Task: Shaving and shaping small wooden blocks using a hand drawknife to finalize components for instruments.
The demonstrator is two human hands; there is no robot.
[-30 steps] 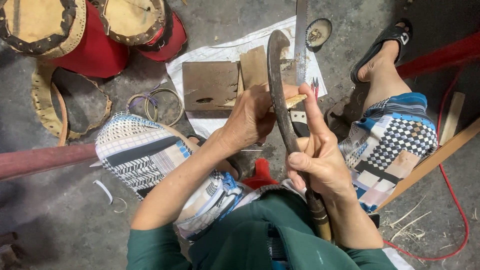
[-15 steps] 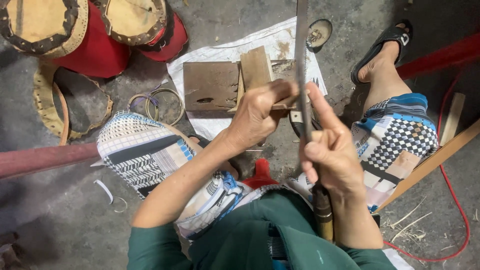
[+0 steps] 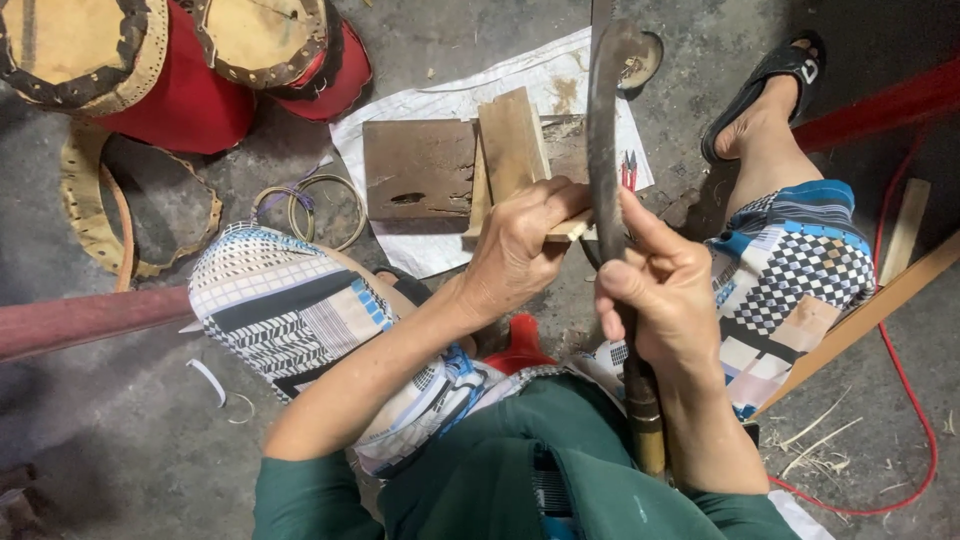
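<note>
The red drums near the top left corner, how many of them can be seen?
2. One red drum stands at the far top left; the second red drum leans right beside it. Both are cut by the frame's edge, so more may lie outside the view.

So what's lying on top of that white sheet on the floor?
A dark flat slab and a paler wooden block leaning beside it. The left hand and curved blade cover the rest.

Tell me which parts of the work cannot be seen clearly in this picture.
Head view:
- Thin strip: mostly covered by the left hand.
- Curved blade: tip cut off by the top edge; handle covered by the right hand.
- Red item between the knees: mostly hidden by the arms.
</note>
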